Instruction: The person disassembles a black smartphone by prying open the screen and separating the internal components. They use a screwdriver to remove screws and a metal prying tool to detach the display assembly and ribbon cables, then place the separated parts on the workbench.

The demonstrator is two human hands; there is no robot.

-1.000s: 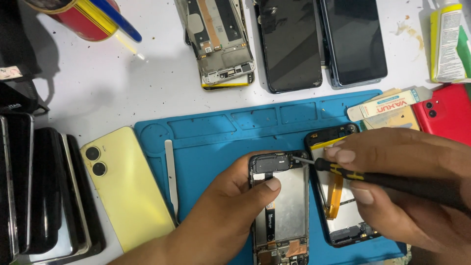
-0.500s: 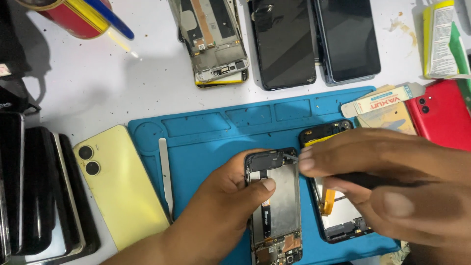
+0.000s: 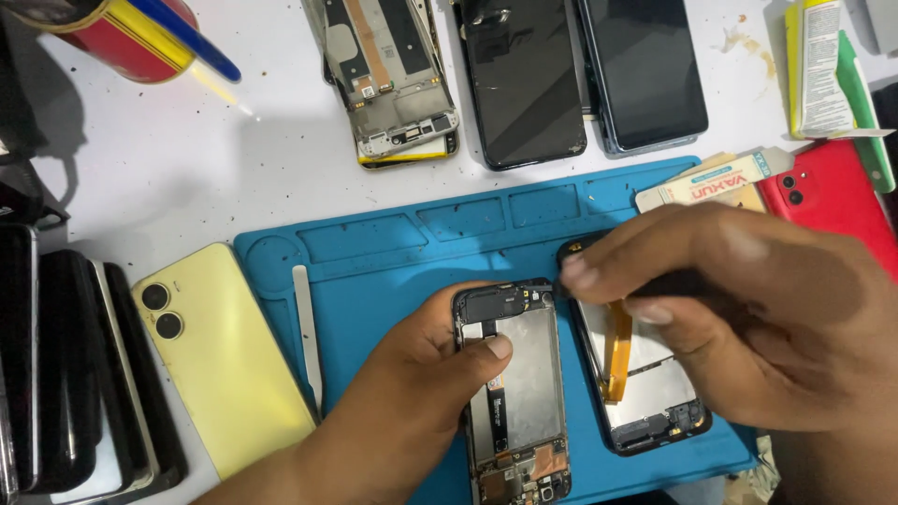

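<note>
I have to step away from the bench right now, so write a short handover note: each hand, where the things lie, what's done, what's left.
Left hand: steadies the opened phone on the blue mat, thumb on its inner board.
Right hand: pinches a dark tool, mostly hidden, its tip at the phone's top right corner.
Nearby: second opened phone under the right hand; white pry tool on the mat; yellow back cover left of the mat.
Done: the phone's back is off, insides exposed.
Left: work at the top corner is unfinished; the board is in place.
</note>
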